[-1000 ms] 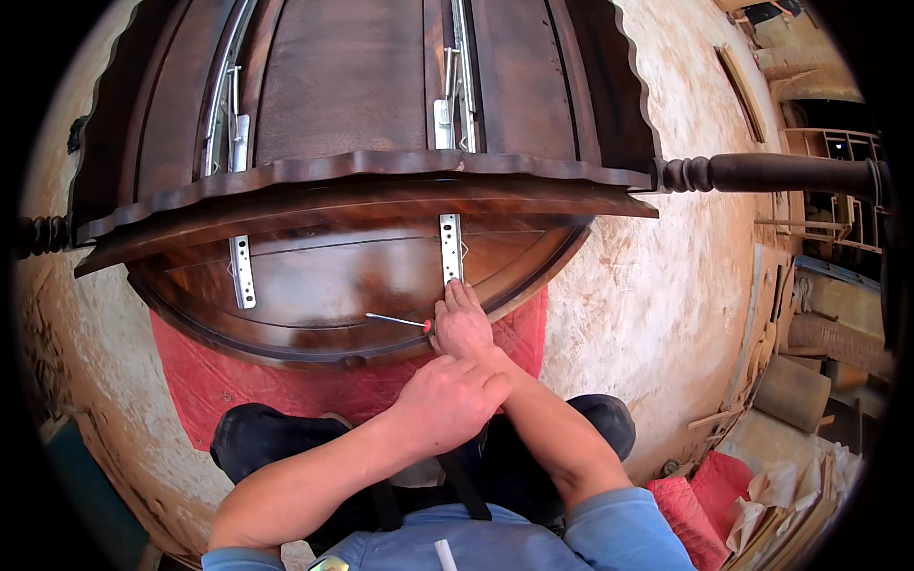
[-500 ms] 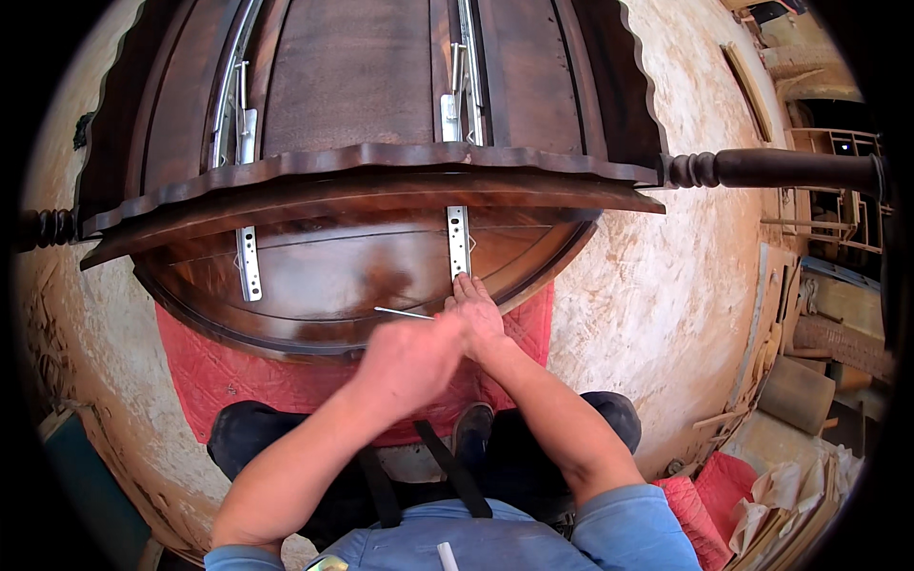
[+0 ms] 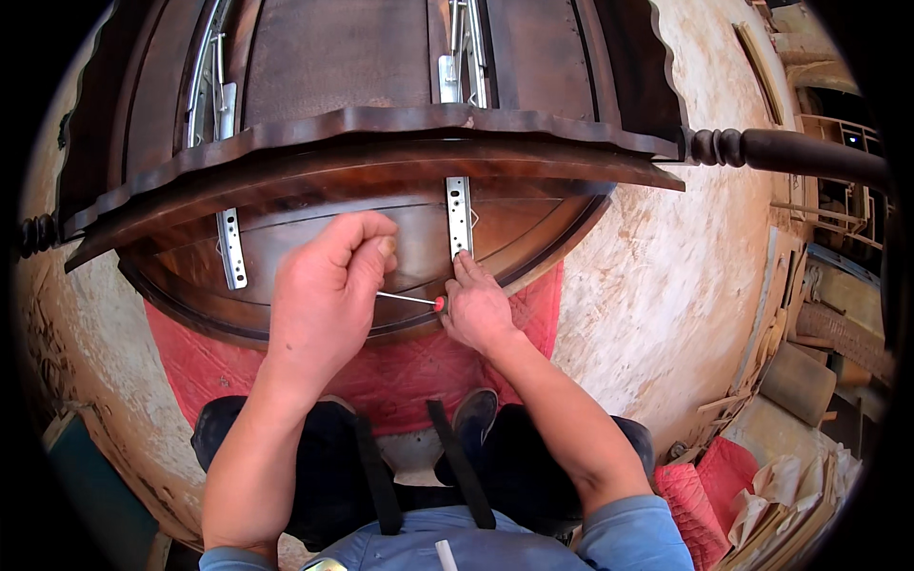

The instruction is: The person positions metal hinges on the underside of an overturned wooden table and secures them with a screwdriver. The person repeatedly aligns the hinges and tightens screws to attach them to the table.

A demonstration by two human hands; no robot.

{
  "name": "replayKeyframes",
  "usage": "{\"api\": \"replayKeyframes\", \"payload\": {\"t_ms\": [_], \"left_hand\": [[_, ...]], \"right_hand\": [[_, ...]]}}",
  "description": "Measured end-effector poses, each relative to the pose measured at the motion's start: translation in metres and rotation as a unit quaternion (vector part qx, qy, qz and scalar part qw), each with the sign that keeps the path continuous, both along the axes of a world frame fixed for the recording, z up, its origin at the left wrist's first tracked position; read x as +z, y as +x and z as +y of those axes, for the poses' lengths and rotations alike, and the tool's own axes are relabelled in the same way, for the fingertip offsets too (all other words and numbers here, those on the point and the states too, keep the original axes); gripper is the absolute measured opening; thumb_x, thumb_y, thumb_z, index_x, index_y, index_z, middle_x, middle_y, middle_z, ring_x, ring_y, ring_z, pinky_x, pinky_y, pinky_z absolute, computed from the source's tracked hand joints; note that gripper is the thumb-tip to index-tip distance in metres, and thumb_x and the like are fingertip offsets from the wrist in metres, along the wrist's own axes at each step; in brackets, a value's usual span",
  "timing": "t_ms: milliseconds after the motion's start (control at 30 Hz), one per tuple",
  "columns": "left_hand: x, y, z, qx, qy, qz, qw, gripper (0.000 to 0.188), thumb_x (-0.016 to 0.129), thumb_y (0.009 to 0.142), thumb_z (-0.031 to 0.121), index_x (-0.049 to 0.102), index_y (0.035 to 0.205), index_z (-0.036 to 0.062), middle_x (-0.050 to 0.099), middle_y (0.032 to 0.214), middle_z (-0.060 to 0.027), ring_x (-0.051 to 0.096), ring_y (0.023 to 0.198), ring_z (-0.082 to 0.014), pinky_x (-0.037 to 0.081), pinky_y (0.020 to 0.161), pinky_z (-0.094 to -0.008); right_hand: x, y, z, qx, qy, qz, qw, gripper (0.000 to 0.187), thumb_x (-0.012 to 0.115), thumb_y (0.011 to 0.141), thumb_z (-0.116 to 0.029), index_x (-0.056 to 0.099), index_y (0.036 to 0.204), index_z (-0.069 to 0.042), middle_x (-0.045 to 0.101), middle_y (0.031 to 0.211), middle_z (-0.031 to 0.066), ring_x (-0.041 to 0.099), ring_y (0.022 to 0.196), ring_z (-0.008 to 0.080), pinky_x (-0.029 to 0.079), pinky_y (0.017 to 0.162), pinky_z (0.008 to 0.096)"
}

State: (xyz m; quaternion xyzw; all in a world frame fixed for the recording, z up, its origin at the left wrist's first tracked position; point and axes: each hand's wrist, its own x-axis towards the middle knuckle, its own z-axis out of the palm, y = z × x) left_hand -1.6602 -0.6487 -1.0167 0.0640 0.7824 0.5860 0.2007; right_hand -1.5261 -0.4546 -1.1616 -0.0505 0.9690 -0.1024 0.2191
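The left hand is curled into a loose fist, and its thumb and forefinger pinch the thin metal shaft of a small screwdriver with a red handle end. The screwdriver lies almost level, the red end pointing to 3 o'clock, where it touches the right hand. The right hand lies flat with its fingers stretched toward 12 o'clock. Its fingertips rest on the lower end of a perforated silver metal bracket. I cannot tell whether this hand grips the red end or only touches it.

Both hands work on the dark brown, round wooden furniture piece with a scalloped edge, which lies turned over. A second silver metal bracket sits at 9 o'clock from the left hand, near it but apart. Under the furniture a red quilted blanket covers the pale dusty floor. A dark turned wooden leg points out at 2 o'clock.
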Motion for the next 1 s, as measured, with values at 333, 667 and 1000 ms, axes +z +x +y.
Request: {"api": "replayKeyframes", "payload": {"t_ms": [333,667,1000], "left_hand": [[0.013,-0.003,-0.003,-0.015,0.028,0.003,1.0,0.011,0.059,0.098,0.003,0.065,0.107,-0.0013,0.067,0.081,-0.0043,0.062,0.071,-0.0084,0.051,0.066,-0.0233],[0.008,0.005,-0.009,-0.011,0.012,0.046,0.999,0.01,0.061,0.095,0.001,0.066,0.102,-0.0011,0.069,0.076,-0.0065,0.065,0.068,-0.011,0.051,0.064,-0.0253],[0.011,0.012,-0.011,-0.072,-0.023,0.016,0.997,0.012,0.057,0.101,0.004,0.064,0.108,-0.0019,0.067,0.087,-0.0027,0.063,0.079,-0.007,0.053,0.072,-0.0219]], "right_hand": [[0.005,0.01,0.03,-0.591,-0.383,0.088,0.704,0.024,0.067,0.097,-0.022,0.058,0.105,-0.002,0.059,0.071,0.006,0.056,0.048,0.0153,0.052,0.05,0.0308],[-0.014,-0.013,0.015,-0.716,-0.499,-0.065,0.484,0.025,0.066,0.096,-0.023,0.058,0.103,-0.001,0.06,0.071,0.0091,0.055,0.044,0.0189,0.05,0.043,0.0373],[-0.033,-0.035,0.02,-0.715,-0.446,-0.094,0.53,0.01,0.063,0.094,-0.011,0.063,0.094,-0.001,0.064,0.076,0.0084,0.056,0.05,0.0171,0.048,0.046,0.0334]]}}
